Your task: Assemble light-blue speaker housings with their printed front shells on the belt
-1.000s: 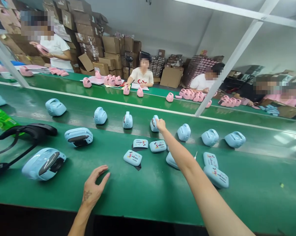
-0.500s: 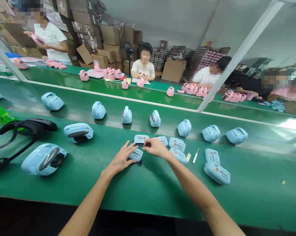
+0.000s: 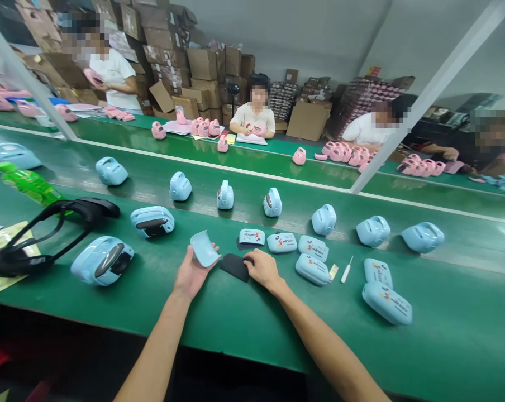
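Note:
My left hand (image 3: 193,274) is closed around a light blue curved plastic cover (image 3: 204,249), tilted so a plain, unprinted face shows. Close by, my right hand (image 3: 262,269) pinches the right edge of a black flat pad (image 3: 234,266) on the green table. Just behind it, a blue cover with Mickey print (image 3: 252,237) rests on another dark piece. To the right are more printed blue covers (image 3: 282,243), some overlapping. A white-handled screwdriver (image 3: 347,271) lies near a small pale label (image 3: 333,272).
Blue rounded cases (image 3: 225,195) stand in a row along the belt. At left lie a larger blue case (image 3: 102,261), a black head strap (image 3: 34,240) and a green bottle (image 3: 30,184). Across the belt, several people handle pink cases (image 3: 342,152). A white post (image 3: 428,95) slants at right.
My left hand has lifted the blue cover and turned it over, uncovering the black pad. My right hand has moved down to the pad's edge. The whole view has shifted slightly leftward.

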`<state>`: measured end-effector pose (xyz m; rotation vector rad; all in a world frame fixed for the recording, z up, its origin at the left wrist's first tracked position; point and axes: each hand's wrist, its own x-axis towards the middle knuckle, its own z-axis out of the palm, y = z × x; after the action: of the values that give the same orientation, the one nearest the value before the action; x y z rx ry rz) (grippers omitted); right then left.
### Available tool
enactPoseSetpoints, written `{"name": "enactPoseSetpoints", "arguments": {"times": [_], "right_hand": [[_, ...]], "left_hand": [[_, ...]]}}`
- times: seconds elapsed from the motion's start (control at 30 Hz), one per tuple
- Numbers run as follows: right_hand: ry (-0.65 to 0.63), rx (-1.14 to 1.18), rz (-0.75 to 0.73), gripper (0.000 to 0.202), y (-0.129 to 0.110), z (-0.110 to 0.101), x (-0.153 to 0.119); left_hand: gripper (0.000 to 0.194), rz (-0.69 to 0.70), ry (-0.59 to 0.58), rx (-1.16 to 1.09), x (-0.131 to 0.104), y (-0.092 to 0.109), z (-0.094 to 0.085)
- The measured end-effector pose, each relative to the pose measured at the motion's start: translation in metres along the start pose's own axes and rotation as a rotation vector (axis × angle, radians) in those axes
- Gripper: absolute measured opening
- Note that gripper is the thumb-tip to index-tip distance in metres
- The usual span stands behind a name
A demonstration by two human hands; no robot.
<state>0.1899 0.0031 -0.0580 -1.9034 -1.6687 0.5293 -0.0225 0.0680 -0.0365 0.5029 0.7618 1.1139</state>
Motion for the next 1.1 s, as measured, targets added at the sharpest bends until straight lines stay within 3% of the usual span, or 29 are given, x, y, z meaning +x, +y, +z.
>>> {"name": "enactPoseSetpoints", "arguments": {"times": [0.13, 0.23, 0.37, 0.47, 0.53, 0.67, 0.77, 0.9, 1.0, 1.1], "right_hand": [[0.028, 0.074, 0.014, 0.017, 0.006, -0.002, 0.002], [0.119, 0.14, 0.052, 0.015, 0.005, -0.008, 0.01], [0.304, 0.267, 0.081, 0.028, -0.015, -0.012, 0.026], [0.353, 0.481, 0.067, 0.026, -0.035, -0.006, 0.033], [0.403, 0.475, 0.003, 0.024, -0.045, 0.0, 0.033], [0.503, 0.204, -0.245, 0.026, -0.051, 0.008, 0.025], [0.386, 0.097, -0.384, 0.027, -0.053, 0.015, 0.016], [0.069, 0.154, -0.541, 0.023, -0.058, 0.026, 0.0], [-0.064, 0.323, -0.504, 0.018, -0.061, 0.028, -0.011], [-0.027, 0.575, -0.341, 0.015, -0.058, 0.022, -0.013]], "left_hand": [[0.051, -0.069, -0.012, -0.156, -0.009, 0.005, -0.004], [0.051, -0.083, 0.015, -0.178, -0.013, -0.001, -0.002], [0.053, -0.101, 0.049, -0.153, -0.015, -0.017, 0.004], [0.049, -0.117, 0.067, -0.139, -0.017, -0.027, 0.01], [0.042, -0.117, 0.105, -0.142, -0.02, -0.03, 0.012], [0.031, -0.115, 0.137, -0.125, -0.029, -0.033, 0.015], [0.021, -0.134, 0.116, -0.14, -0.034, -0.032, 0.014], [0.017, -0.174, 0.062, -0.149, -0.035, -0.032, 0.013], [0.016, -0.097, 0.079, -0.09, -0.035, -0.032, 0.014], [0.023, -0.048, 0.162, 0.039, -0.039, -0.03, 0.017]]}}
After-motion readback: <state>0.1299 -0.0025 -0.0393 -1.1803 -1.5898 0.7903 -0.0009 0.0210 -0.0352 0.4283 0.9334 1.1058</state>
